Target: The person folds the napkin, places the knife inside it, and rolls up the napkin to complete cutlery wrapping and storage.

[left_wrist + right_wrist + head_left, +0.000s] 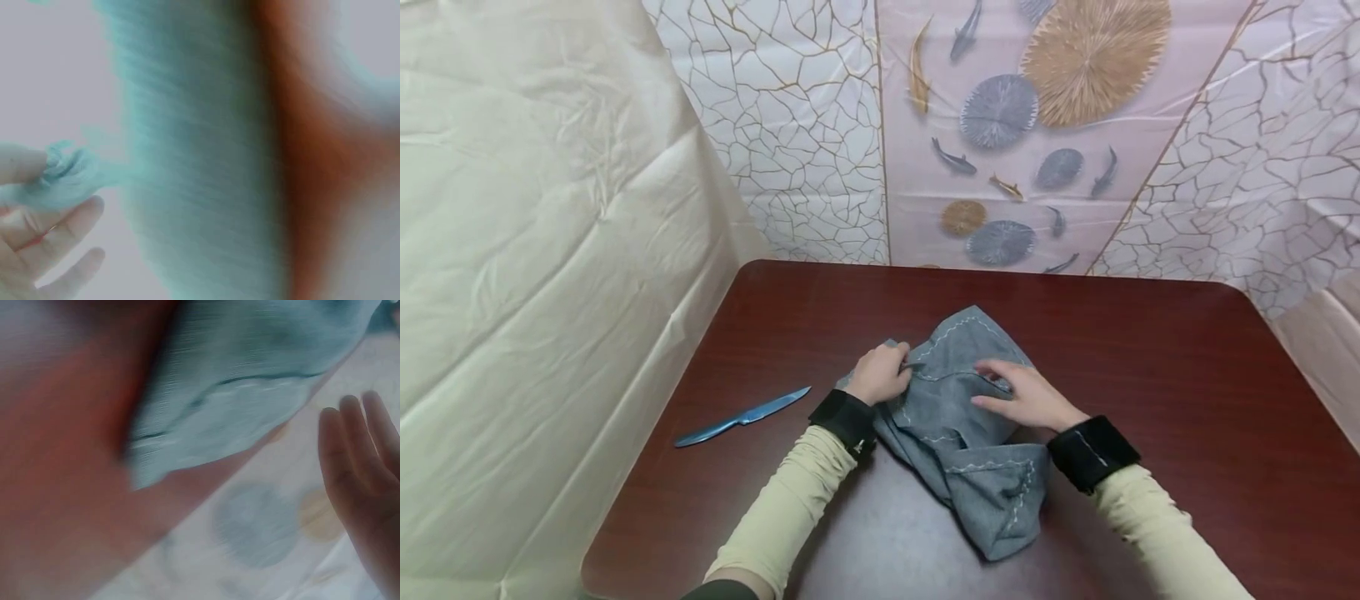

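A grey-blue cloth (pixel 966 408) with pale stitched hems lies rumpled and partly folded at the middle of the table. My left hand (pixel 880 375) grips its left side; in the left wrist view, a bunched piece of the cloth (pixel 69 178) is pinched between thumb and fingers. Over the cloth's right part is my right hand (pixel 1026 396), fingers spread and thumb apart. In the right wrist view, that hand (pixel 359 462) has straight fingers beside a hemmed edge of the cloth (pixel 250 406) and holds nothing. Both wrist views are blurred.
A blue knife (pixel 745 417) lies on the dark red-brown table (pixel 1150 358), left of the cloth, its tip toward my left wrist. Behind the table hangs a patterned curtain (pixel 805 125). A cream sheet (pixel 550 292) hangs along the left side.
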A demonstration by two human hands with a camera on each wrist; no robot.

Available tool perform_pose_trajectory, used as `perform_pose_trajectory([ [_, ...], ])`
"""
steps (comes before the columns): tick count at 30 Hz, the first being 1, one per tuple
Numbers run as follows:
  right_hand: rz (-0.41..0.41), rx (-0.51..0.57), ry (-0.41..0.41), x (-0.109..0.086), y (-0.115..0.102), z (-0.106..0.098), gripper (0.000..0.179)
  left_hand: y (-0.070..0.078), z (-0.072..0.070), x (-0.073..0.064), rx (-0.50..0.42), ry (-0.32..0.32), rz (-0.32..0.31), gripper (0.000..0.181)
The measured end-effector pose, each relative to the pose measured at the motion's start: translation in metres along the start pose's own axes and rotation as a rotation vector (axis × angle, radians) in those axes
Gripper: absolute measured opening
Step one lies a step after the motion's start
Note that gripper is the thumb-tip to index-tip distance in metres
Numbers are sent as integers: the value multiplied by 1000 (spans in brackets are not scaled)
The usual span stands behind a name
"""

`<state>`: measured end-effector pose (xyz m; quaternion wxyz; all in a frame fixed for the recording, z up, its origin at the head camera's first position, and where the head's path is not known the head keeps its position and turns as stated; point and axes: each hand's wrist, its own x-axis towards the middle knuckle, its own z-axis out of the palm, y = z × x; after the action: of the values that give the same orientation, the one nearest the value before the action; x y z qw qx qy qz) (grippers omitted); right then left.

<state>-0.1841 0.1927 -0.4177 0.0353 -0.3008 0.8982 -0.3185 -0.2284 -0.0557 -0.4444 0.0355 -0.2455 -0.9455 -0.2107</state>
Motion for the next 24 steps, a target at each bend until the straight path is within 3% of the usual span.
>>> perform_pose_trajectory([
  [3, 12, -58, 15, 17, -13, 8, 70, 25, -9, 8, -202, 27, 48, 5],
  [5, 23, -75, 34, 24, -19, 13, 71, 41, -13, 12, -318, 24, 96, 6],
  [10, 28, -64, 151, 26, -11, 16, 33, 60, -11, 14, -431, 13, 175, 12],
  [12, 23, -73, 199, 19, 0, 12, 21, 58, -8, 12, -420, 35, 174, 15],
  [15, 20, -83, 238, -2, 18, 1, 19, 46, -3, 9, -381, 16, 152, 19],
  [19, 37, -136, 262, -41, 45, -16, 26, 28, 4, 1, -225, -160, 133, 24],
  [22, 118, -190, 214, -70, 62, -29, 24, 19, 8, -7, -104, -293, 129, 31],
  [24, 189, -214, 173, -85, 72, -35, 20, 14, 10, -11, -57, -332, 106, 35],
])
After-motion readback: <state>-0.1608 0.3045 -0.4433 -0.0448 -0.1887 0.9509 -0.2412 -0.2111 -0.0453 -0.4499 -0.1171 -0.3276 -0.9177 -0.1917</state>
